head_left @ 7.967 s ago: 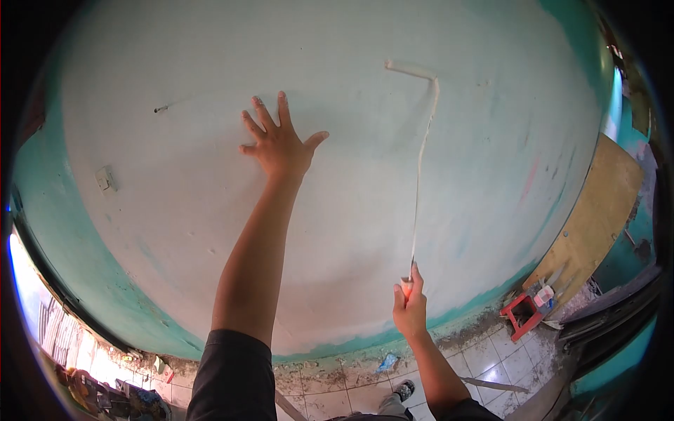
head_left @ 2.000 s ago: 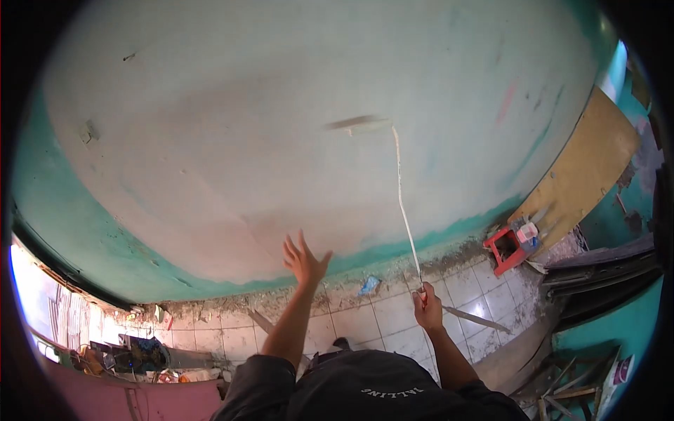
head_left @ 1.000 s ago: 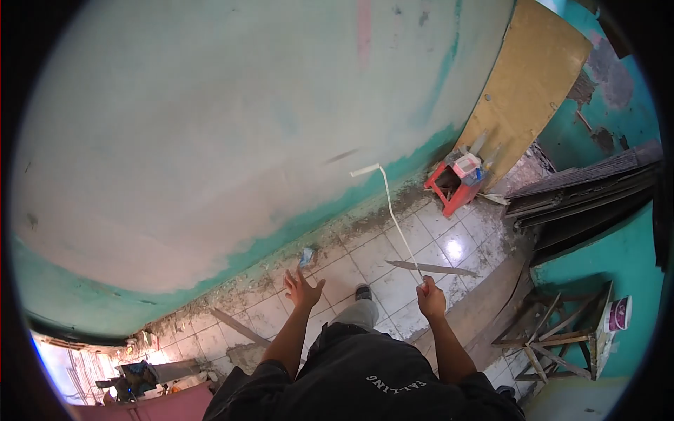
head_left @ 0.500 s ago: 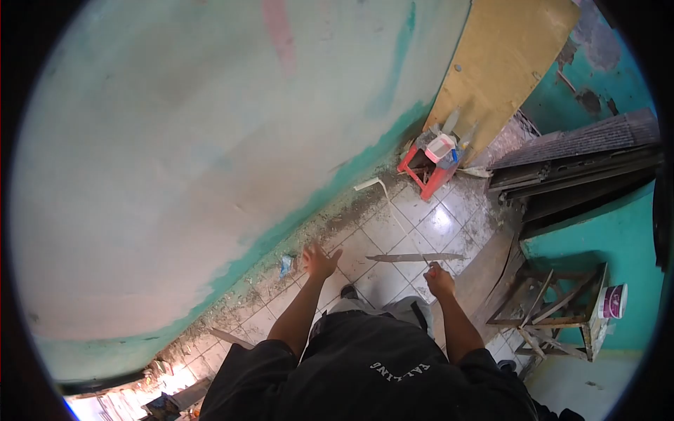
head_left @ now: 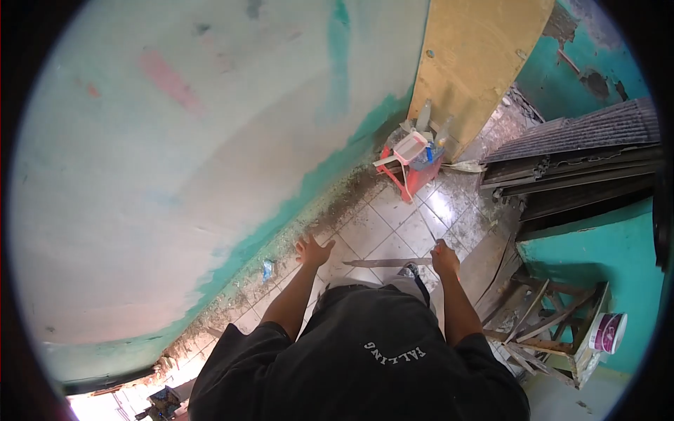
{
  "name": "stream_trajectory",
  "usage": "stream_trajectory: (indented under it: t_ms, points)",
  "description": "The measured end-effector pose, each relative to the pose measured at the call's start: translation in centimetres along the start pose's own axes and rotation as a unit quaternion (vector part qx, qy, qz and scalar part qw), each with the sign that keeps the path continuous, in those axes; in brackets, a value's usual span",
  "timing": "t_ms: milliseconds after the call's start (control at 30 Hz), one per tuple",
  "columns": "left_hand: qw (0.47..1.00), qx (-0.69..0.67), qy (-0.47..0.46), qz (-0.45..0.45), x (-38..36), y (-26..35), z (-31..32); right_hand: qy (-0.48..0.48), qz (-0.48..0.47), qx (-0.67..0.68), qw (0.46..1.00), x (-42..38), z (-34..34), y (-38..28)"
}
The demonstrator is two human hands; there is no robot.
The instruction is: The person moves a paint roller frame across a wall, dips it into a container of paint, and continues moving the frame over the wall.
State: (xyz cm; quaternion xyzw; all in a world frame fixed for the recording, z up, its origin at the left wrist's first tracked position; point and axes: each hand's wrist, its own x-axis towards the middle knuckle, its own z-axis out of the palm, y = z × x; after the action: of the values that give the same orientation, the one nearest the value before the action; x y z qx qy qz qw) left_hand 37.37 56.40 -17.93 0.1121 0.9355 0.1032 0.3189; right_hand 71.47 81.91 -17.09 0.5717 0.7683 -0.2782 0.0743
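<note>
My right hand (head_left: 445,257) is closed around the handle of a long paint roller (head_left: 385,161). The thin rod reaches away over the tiles, and the narrow white roller head overlaps the red stool in this view. My left hand (head_left: 313,251) holds nothing, its fingers spread, out over the floor near the foot of the wall (head_left: 175,175). That wall is pale, with a turquoise band along its bottom. A pink-rimmed tray (head_left: 410,148) sits on the red stool (head_left: 421,184) ahead of me.
A yellow board (head_left: 477,63) leans behind the stool. Stacked corrugated sheets (head_left: 576,133) stand at the right. Below them is a wooden stand (head_left: 547,330) with a white and purple bucket (head_left: 607,332). A flat strip (head_left: 382,263) lies on the tiles by my feet.
The roller head has shifted away from me, from over the floor beside the wall to the stool. My view has turned, and one foot has stepped forward.
</note>
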Motion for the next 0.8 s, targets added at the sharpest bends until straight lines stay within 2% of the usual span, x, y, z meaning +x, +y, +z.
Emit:
stream_trajectory:
  t_ms: [67, 133, 200, 300, 367, 567, 800]
  points:
    - [1.000, -0.008, 0.000, -0.030, 0.7, 3.2, 1.1, -0.004, -0.009, -0.055, 0.998, 3.1, -3.1, 0.9]
    - [0.999, -0.024, 0.002, -0.030, 0.3, 6.8, 1.5, -0.021, 0.003, -0.075, 0.997, 5.8, -6.1, 1.5]
    - [0.998, -0.047, 0.000, -0.039, 0.1, 9.4, 2.4, 0.001, -0.040, -0.078, 0.996, 8.3, -8.7, 2.1]
    - [0.999, -0.014, 0.025, -0.022, 1.3, 13.1, 3.7, -0.016, -0.039, -0.107, 0.993, 12.9, -11.9, 2.4]
    - [0.999, 0.023, 0.023, -0.007, 2.5, 15.1, 4.5, -0.024, -0.038, -0.120, 0.992, 16.1, -13.2, 2.9]
    - [0.999, 0.000, -0.035, -0.041, 8.2, 21.8, 6.1, -0.060, -0.023, -0.189, 0.980, 23.6, -16.9, 0.5]
    - [0.999, 0.031, -0.042, 0.014, 15.7, 29.6, 2.4, -0.097, -0.035, -0.245, 0.964, 32.4, -18.4, -1.9]
